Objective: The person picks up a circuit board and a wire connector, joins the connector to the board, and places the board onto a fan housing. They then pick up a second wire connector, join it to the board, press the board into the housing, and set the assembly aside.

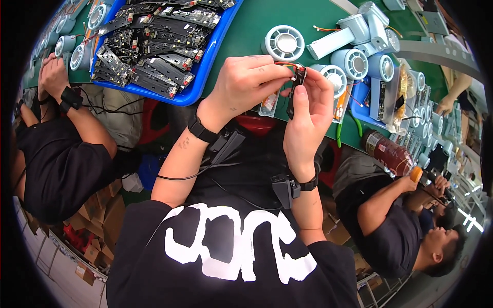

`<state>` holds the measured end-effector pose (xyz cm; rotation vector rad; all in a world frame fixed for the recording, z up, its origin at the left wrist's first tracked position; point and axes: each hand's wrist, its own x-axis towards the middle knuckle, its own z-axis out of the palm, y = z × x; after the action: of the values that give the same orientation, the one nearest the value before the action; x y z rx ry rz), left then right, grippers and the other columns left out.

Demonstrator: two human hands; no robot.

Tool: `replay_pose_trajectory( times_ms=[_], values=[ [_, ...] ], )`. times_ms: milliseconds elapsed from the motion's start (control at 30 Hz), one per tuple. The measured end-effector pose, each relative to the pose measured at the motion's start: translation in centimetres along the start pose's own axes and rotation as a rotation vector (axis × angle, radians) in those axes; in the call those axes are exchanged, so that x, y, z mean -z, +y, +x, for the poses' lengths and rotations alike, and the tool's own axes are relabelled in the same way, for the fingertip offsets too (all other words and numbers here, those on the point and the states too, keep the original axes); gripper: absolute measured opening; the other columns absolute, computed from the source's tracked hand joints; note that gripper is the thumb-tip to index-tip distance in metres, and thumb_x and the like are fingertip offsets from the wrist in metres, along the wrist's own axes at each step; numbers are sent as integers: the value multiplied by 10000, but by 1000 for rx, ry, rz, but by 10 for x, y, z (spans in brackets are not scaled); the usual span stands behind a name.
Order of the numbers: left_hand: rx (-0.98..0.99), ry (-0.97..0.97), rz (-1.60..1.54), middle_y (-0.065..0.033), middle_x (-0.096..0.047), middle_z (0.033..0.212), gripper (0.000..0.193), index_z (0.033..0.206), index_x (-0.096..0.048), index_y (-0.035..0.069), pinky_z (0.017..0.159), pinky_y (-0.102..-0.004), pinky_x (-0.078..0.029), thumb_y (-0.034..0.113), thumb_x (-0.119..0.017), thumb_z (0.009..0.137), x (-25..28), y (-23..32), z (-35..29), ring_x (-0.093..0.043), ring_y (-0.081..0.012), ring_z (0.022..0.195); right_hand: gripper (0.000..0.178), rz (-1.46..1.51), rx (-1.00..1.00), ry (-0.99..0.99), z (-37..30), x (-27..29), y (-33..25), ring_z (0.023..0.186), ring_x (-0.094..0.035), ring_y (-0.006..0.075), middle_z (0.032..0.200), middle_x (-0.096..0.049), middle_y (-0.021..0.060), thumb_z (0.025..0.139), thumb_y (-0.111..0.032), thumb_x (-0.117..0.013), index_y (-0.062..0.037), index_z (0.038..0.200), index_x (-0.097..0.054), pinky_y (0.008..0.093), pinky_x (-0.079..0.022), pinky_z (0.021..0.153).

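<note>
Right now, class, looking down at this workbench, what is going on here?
A person holds a small dark circuit board with red and orange wires up over the edge of a green table. The left hand pinches its top end; the right hand grips it from below. A blue tray of similar boards lies to the left, and round white fan housings sit just beyond the hands. Two co-workers work on either side at the same table.

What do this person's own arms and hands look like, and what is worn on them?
Both forearms are bare. The left hand and right hand are ungloved. Each wrist carries a black strap with a small black box-shaped device; a thin black cable trails from the left one. Short black sleeves with white lettering.
</note>
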<state>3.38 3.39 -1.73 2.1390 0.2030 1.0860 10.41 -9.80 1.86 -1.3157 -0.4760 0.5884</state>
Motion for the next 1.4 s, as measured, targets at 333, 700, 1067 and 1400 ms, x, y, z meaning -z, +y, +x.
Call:
replay_pose_trajectory(
  times_ms=[333, 700, 1067, 1400],
  values=[
    [-5, -90, 3, -50, -680, 742, 171, 958, -708, 51, 503, -309, -486, 4, -773, 807, 1, 0, -6, -638, -213, 578, 337, -367, 204, 41, -14, 13, 12, 1130, -641, 187, 1282, -630, 138, 978, 76, -584, 49, 1312, -547, 290, -539, 899],
    [-32, -142, 113, -70, -713, 798, 162, 962, -699, 66, 488, -307, -475, 41, -762, 814, 3, 1, -6, -656, -221, 580, 364, -348, 157, 42, -20, 20, 17, 1014, -708, 165, 1274, -686, 145, 940, 71, -654, 47, 1301, -617, 276, -567, 855],
    [-21, -171, 92, -51, -707, 781, 164, 966, -689, 61, 500, -309, -491, 24, -726, 811, 2, -2, -6, -667, -221, 595, 325, -536, 231, -24, -14, 27, 15, 1066, -691, 176, 1221, -697, 139, 962, 80, -626, 62, 1285, -646, 260, -549, 881],
    [-13, -157, 48, -50, -710, 777, 167, 970, -687, 51, 547, -308, -522, 22, -741, 814, 0, -3, -6, -695, -225, 655, 309, -390, 105, -14, -10, 27, 5, 1010, -683, 126, 1204, -717, 134, 927, 83, -666, 31, 1231, -697, 243, -559, 826]
  ],
)
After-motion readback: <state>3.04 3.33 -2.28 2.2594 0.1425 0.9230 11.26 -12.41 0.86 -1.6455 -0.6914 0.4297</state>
